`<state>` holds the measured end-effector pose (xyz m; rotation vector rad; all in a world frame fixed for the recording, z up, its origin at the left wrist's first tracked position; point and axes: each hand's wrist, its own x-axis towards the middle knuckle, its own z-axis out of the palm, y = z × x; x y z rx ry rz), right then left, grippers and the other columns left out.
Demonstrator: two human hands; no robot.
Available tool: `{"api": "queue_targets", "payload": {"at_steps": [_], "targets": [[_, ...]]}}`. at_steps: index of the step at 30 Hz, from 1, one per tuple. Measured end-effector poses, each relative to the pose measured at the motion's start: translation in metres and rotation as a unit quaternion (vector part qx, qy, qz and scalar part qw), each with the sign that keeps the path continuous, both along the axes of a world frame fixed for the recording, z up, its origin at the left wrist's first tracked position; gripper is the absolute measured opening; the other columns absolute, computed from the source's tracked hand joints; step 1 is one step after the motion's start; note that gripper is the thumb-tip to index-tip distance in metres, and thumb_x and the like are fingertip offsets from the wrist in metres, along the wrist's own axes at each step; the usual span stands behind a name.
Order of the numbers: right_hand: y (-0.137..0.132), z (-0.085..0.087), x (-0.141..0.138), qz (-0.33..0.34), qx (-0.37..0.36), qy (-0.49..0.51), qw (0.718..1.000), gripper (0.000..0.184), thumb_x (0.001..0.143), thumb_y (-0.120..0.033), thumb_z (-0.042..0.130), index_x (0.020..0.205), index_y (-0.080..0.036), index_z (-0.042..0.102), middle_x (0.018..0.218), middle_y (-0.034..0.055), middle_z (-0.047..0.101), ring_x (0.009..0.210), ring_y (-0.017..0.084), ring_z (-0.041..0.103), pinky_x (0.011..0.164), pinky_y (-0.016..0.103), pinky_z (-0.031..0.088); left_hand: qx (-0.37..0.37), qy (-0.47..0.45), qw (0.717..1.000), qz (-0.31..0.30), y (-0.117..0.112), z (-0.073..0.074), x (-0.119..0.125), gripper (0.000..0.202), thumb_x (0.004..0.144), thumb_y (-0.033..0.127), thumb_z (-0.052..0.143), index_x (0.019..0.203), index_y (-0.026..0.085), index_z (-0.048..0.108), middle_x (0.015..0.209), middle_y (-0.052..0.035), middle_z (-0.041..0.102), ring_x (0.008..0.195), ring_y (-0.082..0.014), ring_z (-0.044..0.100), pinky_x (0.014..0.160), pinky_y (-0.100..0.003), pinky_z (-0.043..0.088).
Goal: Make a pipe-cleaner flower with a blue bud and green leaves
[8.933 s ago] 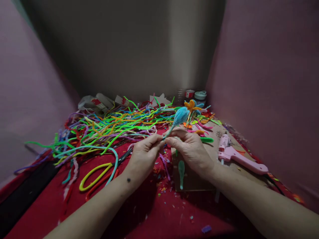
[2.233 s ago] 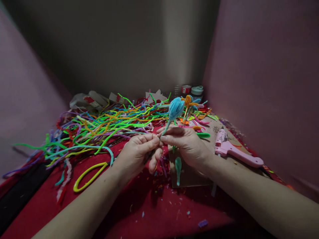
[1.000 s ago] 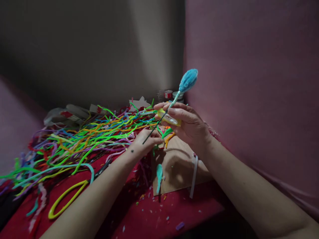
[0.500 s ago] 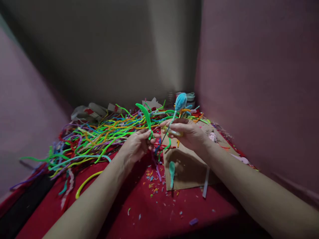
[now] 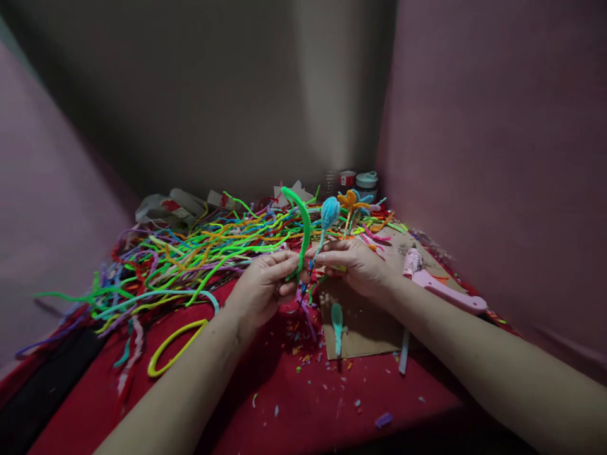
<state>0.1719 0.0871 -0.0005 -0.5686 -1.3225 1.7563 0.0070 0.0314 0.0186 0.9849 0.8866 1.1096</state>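
My left hand (image 5: 265,284) is closed on a green pipe-cleaner leaf (image 5: 300,218) that curves up and to the left above my fingers. My right hand (image 5: 353,264) pinches the thin stem of a blue fuzzy bud (image 5: 329,212), which stands upright just right of the leaf. A yellowish roll shows partly under my right fingers. Both hands meet over the near edge of a brown cardboard sheet (image 5: 365,325) on the red cloth (image 5: 294,404).
A big tangle of coloured pipe cleaners (image 5: 190,253) covers the left and back. A pink glue gun (image 5: 439,287) lies at the right. An orange and blue flower (image 5: 353,203), small jars (image 5: 358,180), a teal leaf (image 5: 337,319) and a yellow loop (image 5: 173,344) lie around.
Earlier both hands worked the bud's stem. My right hand then lifted the bud high and brought it back down, while my left hand picked up the green leaf and brought it beside the stem.
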Motion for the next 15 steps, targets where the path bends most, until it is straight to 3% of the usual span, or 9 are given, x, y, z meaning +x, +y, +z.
{"api": "queue_targets", "payload": {"at_steps": [6, 11, 15], "targets": [[-0.0025, -0.0019, -0.0017, 0.019, 0.014, 0.009, 1.0, 0.012, 0.062, -0.016, 0.07, 0.074, -0.017, 0.073, 0.072, 0.0012, 0.069, 0.07, 0.013, 0.058, 0.073, 0.028, 0.043, 0.014, 0.02, 0.999, 0.047, -0.0034, -0.0014, 0.0061, 0.016, 0.074, 0.026, 0.067, 0.072, 0.013, 0.058, 0.048, 0.0077, 0.036, 0.037, -0.0009, 0.025, 0.037, -0.015, 0.018], [-0.0059, 0.0015, -0.0009, 0.016, 0.016, 0.001, 1.0, 0.012, 0.062, -0.02, 0.072, 0.074, -0.018, 0.073, 0.073, 0.0025, 0.069, 0.072, 0.015, 0.059, 0.074, 0.031, 0.043, 0.001, 0.052, 0.999, 0.001, -0.0023, -0.0072, 0.0041, 0.015, 0.078, 0.027, 0.064, 0.077, 0.012, 0.06, 0.052, 0.0062, 0.04, 0.037, -0.0011, 0.027, 0.036, -0.015, 0.019], [-0.008, 0.0031, 0.0006, 0.02, 0.01, -0.012, 1.0, 0.013, 0.061, -0.02, 0.074, 0.073, -0.017, 0.073, 0.073, 0.0032, 0.068, 0.072, 0.015, 0.059, 0.072, 0.031, 0.043, -0.017, 0.01, 0.999, -0.034, -0.002, -0.0087, 0.0055, 0.013, 0.078, 0.024, 0.062, 0.08, 0.012, 0.061, 0.058, 0.0038, 0.048, 0.036, 0.0, 0.027, 0.035, -0.015, 0.019]]}}
